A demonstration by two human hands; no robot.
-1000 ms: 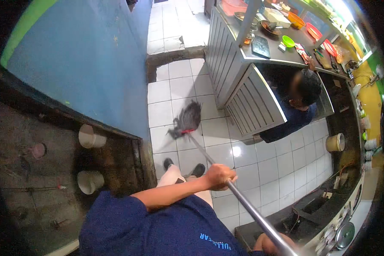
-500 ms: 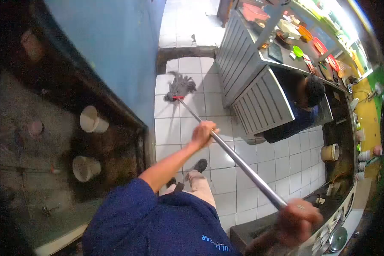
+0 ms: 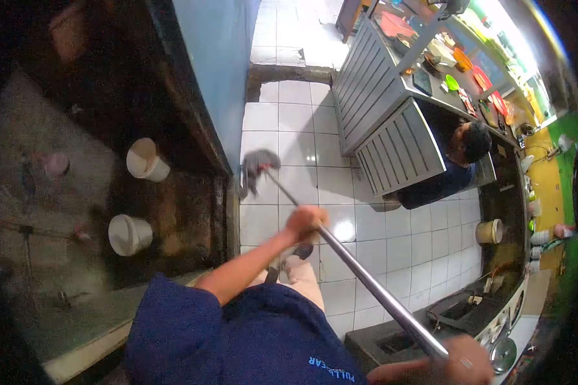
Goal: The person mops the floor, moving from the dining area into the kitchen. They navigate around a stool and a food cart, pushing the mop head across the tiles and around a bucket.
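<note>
A mop (image 3: 372, 282) with a metal handle slants across the view, held in both fists. My left hand (image 3: 306, 221) is wrapped round the middle of the handle. Lower right, my right hand (image 3: 467, 362) grips the top end, slightly blurred. Grey strands of the mop head (image 3: 261, 164) lie on the white tiled floor (image 3: 337, 192) beside the foot of the blue wall, smeared by motion. A red connector joins head and handle.
A co-worker (image 3: 453, 163) crouches behind an open slatted cabinet door (image 3: 401, 151) at the right. Dishes and a green bowl (image 3: 451, 82) sit on the counter above. White buckets (image 3: 130, 234) stand at the left, another bucket (image 3: 489, 231) at the right. A dark raised edge (image 3: 289, 72) crosses the floor ahead.
The mop head has swept nearer and to the left, up to the wall's base. Both hands have come closer to the body, still on the handle. The camera view has shifted slightly.
</note>
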